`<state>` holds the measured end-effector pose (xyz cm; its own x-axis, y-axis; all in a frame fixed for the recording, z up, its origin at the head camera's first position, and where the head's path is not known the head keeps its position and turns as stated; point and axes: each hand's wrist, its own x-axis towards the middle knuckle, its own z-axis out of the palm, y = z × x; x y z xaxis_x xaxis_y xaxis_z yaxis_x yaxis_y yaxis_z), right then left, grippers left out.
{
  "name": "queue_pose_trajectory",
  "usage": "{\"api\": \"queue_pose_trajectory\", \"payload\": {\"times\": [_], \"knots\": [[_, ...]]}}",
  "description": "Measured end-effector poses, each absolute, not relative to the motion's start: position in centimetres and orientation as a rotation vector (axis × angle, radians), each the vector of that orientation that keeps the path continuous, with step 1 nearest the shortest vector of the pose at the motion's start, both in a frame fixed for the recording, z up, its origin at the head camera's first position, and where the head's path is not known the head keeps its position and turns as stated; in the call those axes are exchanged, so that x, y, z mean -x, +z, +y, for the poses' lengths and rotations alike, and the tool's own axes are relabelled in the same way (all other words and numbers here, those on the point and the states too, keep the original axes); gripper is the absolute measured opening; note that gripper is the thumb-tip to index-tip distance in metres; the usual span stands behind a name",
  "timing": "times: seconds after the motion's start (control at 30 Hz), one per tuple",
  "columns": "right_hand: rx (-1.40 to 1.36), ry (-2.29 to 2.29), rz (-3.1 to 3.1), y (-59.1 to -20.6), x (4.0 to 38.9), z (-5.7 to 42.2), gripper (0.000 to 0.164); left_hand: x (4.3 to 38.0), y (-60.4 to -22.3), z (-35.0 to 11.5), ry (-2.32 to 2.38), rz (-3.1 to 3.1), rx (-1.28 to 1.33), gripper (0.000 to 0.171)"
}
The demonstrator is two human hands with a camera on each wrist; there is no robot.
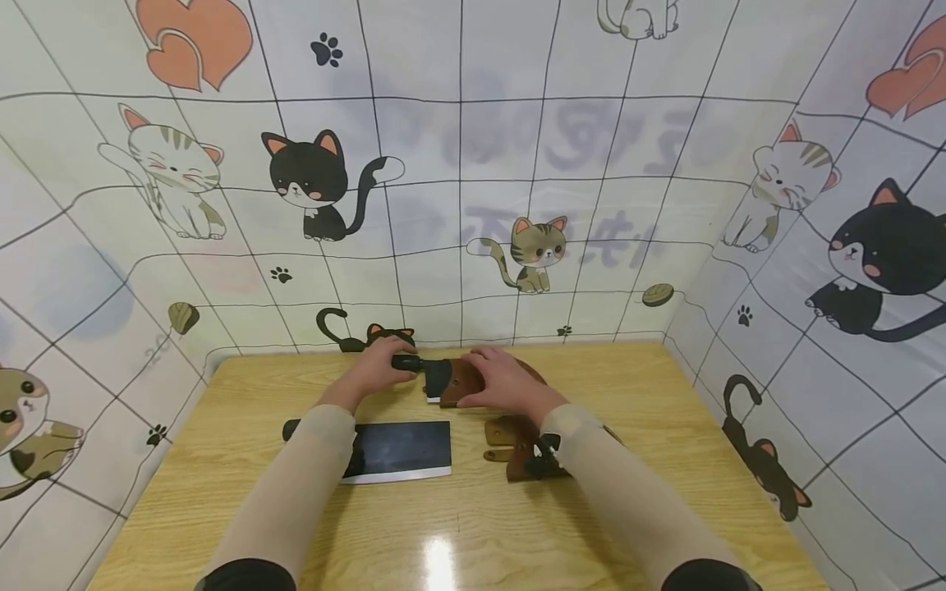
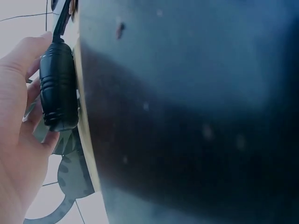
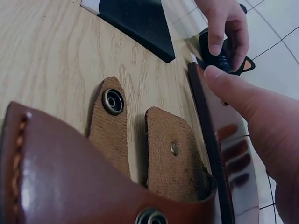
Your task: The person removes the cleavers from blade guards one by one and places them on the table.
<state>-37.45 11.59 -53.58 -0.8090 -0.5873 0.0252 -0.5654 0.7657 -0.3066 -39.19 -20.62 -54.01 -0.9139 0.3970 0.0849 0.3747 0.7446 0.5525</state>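
At the back of the table lies a cleaver [image 1: 438, 377] with a black handle [image 2: 58, 88], its blade partly inside a brown leather sheath [image 1: 460, 387]. My left hand [image 1: 375, 367] holds the handle, thumb on one side and fingers on the other. With thumb and fingers spread across it, my right hand [image 1: 510, 382] grips the sheath, also seen as a glossy brown sheath [image 3: 236, 158] in the right wrist view. A second, bare cleaver [image 1: 410, 447] lies nearer, partly behind my left sleeve; its dark blade [image 2: 187, 79] fills most of the left wrist view.
Another brown leather sheath [image 1: 520, 461] lies below my right wrist, its strap [image 3: 112, 116] with a metal snap sticking out. The wooden table [image 1: 443, 521] meets a wall covering [image 1: 443, 148] with printed cats at the back and sides.
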Motion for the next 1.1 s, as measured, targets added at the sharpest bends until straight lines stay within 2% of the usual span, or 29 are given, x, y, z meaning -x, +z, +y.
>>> {"api": "queue_pose_trajectory", "payload": {"times": [0.37,1.1], "knots": [[0.978,-0.406,2.802,-54.3,38.1,10.2,0.119,39.9,-55.0,-20.2,0.983,2.829,-0.628,0.056],[0.978,-0.384,2.878,-55.6,38.5,9.6,0.117,40.5,-55.7,-19.5,1.095,2.838,-0.406,0.047]]}}
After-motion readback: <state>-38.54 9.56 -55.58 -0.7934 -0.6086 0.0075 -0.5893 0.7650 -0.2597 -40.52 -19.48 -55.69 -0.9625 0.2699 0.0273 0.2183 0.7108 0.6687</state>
